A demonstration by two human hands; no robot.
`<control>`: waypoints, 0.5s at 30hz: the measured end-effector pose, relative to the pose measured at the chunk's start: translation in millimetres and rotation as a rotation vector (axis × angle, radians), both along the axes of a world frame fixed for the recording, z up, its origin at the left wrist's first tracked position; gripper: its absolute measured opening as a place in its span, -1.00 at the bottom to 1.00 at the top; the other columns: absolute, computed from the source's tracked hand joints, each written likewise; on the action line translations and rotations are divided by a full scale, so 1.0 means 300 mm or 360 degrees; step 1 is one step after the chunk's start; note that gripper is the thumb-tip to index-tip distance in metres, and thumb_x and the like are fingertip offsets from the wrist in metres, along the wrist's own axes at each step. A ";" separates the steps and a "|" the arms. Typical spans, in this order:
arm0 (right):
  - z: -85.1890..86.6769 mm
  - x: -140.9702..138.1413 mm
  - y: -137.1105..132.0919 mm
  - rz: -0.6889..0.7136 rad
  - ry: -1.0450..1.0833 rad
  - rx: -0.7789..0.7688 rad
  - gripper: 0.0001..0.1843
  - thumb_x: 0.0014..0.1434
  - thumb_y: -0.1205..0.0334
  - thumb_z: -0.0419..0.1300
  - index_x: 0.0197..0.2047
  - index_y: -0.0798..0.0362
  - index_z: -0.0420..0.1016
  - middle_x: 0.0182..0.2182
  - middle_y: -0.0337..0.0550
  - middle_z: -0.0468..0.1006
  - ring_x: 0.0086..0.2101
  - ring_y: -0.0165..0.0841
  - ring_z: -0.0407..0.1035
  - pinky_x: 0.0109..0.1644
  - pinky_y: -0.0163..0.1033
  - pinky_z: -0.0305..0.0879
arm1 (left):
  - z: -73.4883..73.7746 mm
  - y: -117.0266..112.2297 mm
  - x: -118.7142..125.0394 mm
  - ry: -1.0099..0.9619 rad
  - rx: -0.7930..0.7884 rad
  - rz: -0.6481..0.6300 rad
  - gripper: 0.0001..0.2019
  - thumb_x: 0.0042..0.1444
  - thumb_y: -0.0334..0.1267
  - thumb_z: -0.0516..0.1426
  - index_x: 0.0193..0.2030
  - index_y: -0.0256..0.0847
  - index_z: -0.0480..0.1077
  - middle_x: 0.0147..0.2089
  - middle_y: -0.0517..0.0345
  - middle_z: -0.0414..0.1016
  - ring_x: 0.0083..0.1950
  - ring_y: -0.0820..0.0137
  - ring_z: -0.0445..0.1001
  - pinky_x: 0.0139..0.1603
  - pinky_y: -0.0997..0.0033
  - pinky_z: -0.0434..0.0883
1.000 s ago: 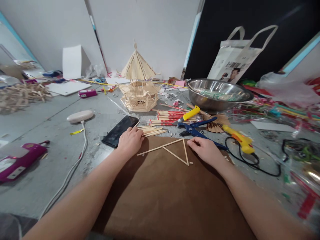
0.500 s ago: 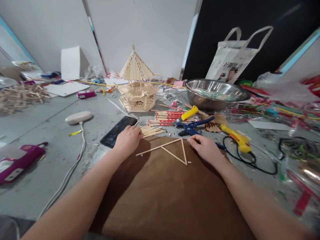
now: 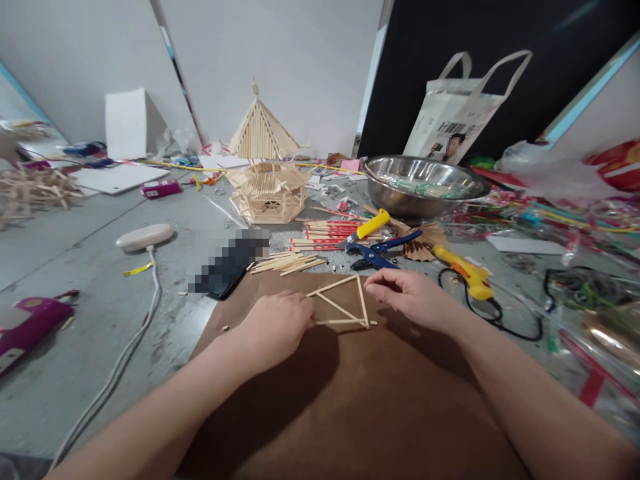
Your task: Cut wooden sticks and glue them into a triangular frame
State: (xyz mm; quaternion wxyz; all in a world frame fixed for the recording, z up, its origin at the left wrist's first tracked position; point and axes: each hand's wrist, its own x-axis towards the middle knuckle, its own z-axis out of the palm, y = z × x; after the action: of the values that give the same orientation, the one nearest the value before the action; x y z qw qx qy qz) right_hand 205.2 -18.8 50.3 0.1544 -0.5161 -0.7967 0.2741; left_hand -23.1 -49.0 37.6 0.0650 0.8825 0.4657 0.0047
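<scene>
My left hand (image 3: 280, 321) is closed with its fingertips on a thin wooden stick (image 3: 343, 322), which lies along the lower side of a small figure of sticks. Three other sticks form the figure: a long upper stick (image 3: 340, 284), a slanting stick (image 3: 336, 304) and a right-hand stick (image 3: 363, 303). The left ends of the upper and lower sticks are hidden by my left hand. My right hand (image 3: 413, 297) is just right of the figure, thumb and forefinger brought together; whether they pinch anything cannot be made out. A brown sheet (image 3: 350, 407) lies underneath.
Beyond the sheet lie loose sticks (image 3: 290, 262), a phone (image 3: 227, 270), blue cutters (image 3: 377, 253), a yellow-handled knife (image 3: 373, 225) and a yellow glue gun (image 3: 467, 272). Further back stand a stick pavilion (image 3: 267, 190), a steel bowl (image 3: 425, 200) and a paper bag (image 3: 445, 120).
My left hand has come from the loose sticks by the phone toward me and right, bringing a stick to the figure's lower side. My right hand stays close to the figure's right side.
</scene>
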 end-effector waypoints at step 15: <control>-0.105 -0.032 -0.128 0.0494 -0.0522 0.0220 -0.78 0.10 0.15 -0.05 -0.31 0.00 0.38 -0.42 -0.21 0.47 -0.41 -0.41 0.33 -0.41 -0.36 0.08 | 0.000 -0.006 0.001 -0.0008 -0.0187 -0.0252 -0.84 0.05 -0.30 -0.09 -0.39 -0.19 0.30 -0.37 0.18 0.43 -0.37 0.41 0.38 -0.42 0.48 0.25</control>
State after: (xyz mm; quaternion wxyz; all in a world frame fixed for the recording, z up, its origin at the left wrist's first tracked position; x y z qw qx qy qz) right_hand 195.7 -57.3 18.9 0.0138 -0.4134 -0.8977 0.1518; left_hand -22.8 -50.9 37.5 0.1180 0.9113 0.3937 -0.0254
